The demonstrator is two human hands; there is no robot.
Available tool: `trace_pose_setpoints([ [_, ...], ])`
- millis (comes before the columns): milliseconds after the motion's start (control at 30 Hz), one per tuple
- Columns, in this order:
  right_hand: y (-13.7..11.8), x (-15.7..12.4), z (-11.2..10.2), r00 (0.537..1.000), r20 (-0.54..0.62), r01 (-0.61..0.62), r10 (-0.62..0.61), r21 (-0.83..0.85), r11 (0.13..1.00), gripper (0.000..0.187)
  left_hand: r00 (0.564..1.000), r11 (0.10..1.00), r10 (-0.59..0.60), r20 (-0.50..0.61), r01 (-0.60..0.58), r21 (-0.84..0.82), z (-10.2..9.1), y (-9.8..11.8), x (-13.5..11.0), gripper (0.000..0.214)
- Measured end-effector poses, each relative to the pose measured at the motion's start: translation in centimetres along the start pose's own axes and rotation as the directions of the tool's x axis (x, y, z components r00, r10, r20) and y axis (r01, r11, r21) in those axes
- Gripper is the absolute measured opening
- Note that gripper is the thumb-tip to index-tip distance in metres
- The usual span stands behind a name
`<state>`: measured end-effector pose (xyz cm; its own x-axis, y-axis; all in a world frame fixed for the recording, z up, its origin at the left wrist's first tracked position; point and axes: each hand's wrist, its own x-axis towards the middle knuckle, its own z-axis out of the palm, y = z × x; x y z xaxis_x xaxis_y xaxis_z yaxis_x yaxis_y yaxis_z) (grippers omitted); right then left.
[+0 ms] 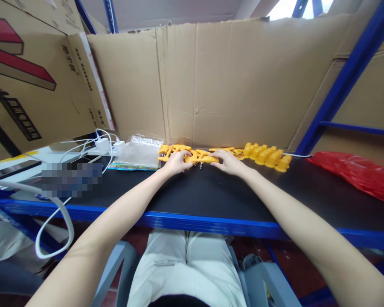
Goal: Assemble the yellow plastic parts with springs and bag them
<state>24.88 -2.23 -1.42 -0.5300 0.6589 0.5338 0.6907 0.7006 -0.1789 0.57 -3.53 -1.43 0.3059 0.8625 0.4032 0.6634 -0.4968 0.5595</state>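
Between my left hand (178,162) and right hand (228,162) I see orange-yellow parts (202,156); right of both, yellow cones (264,156) and a red bag (355,172); beneath them, a black tabletop (205,196), blue-edged; beyond them, plain brown cardboard (240,81)

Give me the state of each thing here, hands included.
Yellow pieces: lying bunched together
Left hand: curled, touching yellow pieces
Right hand: curled, touching yellow pieces
Yellow cones: upright, grouped
Clear packaging: lying flat
Red plastic: crumpled
White adapters: cables attached
White cable: looped, hanging
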Motion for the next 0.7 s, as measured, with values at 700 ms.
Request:
trace_pose_setpoints([
  [700, 0.8, -0.1, 0.1, 0.982, 0.124, -0.179, 0.145, 0.336, 0.925, 0.053, 0.983, 0.886, 0.180, -0.038, -0.146, 0.439, -0.6, -0.5, 0.1, 0.033],
])
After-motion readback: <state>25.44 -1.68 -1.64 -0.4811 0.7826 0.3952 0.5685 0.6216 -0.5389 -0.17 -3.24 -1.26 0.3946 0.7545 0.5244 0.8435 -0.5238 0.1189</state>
